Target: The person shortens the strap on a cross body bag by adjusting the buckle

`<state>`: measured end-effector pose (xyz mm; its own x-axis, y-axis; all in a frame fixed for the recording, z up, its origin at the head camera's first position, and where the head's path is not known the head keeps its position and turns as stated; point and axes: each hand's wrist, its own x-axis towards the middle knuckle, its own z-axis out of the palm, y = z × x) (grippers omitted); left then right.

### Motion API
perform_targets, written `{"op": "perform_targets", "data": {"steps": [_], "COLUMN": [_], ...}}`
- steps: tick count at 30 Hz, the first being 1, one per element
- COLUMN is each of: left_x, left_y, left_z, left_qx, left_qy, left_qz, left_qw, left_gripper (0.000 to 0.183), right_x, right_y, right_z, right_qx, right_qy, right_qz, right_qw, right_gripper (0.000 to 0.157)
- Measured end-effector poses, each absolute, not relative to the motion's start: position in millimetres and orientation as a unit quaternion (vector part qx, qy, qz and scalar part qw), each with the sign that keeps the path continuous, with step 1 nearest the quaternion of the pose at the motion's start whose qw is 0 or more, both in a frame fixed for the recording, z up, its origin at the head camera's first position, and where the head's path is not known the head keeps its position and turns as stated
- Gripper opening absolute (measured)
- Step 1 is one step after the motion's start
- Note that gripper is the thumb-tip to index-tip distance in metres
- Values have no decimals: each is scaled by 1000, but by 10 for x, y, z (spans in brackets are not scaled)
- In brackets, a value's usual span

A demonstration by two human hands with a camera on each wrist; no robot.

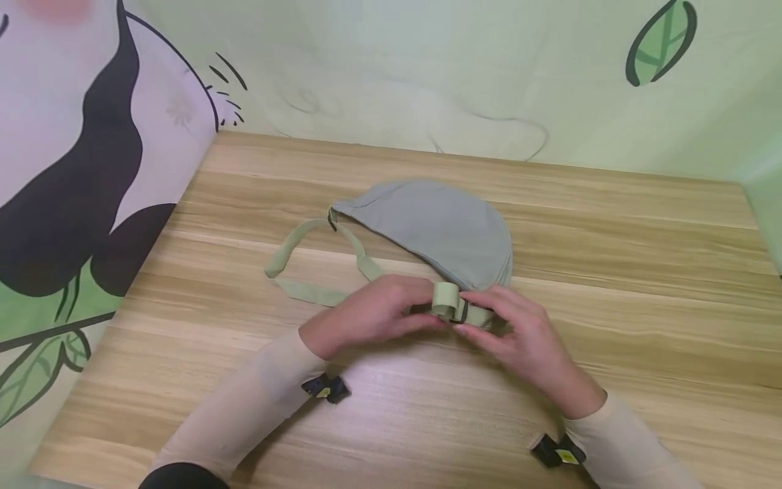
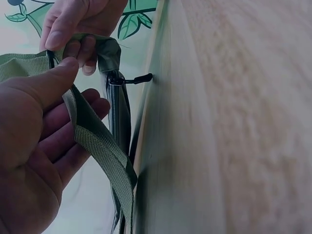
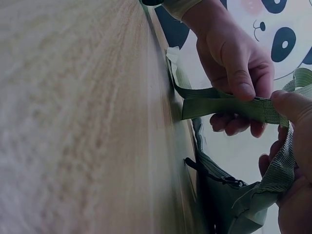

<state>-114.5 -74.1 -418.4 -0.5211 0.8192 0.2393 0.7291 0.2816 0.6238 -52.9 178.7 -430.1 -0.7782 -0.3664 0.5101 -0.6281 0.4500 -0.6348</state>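
A grey waist bag (image 1: 434,227) lies on the table, its pale green strap (image 1: 311,292) looped out to the left. My left hand (image 1: 385,309) pinches the strap between thumb and fingers at the bag's near edge. From the other side, my right hand (image 1: 525,329) pinches the strap beside a small black buckle (image 1: 463,312). A short loop of webbing (image 1: 446,299) stands up between the two hands. In the left wrist view, a length of strap (image 2: 105,141) hangs below my left thumb. The fingers partly hide the buckle.
The bag rests on a wood-grain table (image 1: 611,272). Behind it stands a pale green wall (image 1: 391,75) with painted leaves, and a panda picture covers the left side. A black zipper pull (image 2: 141,79) sticks out from the bag.
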Motion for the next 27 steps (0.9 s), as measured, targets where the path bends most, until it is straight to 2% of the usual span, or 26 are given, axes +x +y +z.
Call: {"op": "perform_targets", "data": {"steps": [5, 13, 17, 22, 25, 27], "left_x": [-1160, -1181, -1205, -1214, -1207, -1203], "left_y": [-791, -913, -936, -1026, -1103, -1151], "left_z": [-4214, -4193, -4154, -4117, -4097, -4096], "left_qx": [484, 463, 466, 455, 447, 444], "left_qy": [797, 822, 832, 855, 866, 870], "left_qz": [357, 325, 295, 246, 222, 209], "left_qw": [63, 59, 55, 42, 39, 38], "left_gripper": [12, 32, 30, 28, 28, 27], "right_x": [-533, -532, -547, -574, -586, -589], "right_y": [1812, 1893, 1930, 2021, 2083, 2117], "right_z": [-4309, -4297, -4289, -4271, -4265, -4272], "right_qx": [302, 301, 305, 307, 314, 319], "right_qy": [-830, -828, -829, -828, -822, -818], "right_qz": [445, 450, 446, 442, 446, 451], "right_qw": [150, 147, 145, 160, 161, 161], "right_gripper": [50, 50, 52, 46, 37, 38]}}
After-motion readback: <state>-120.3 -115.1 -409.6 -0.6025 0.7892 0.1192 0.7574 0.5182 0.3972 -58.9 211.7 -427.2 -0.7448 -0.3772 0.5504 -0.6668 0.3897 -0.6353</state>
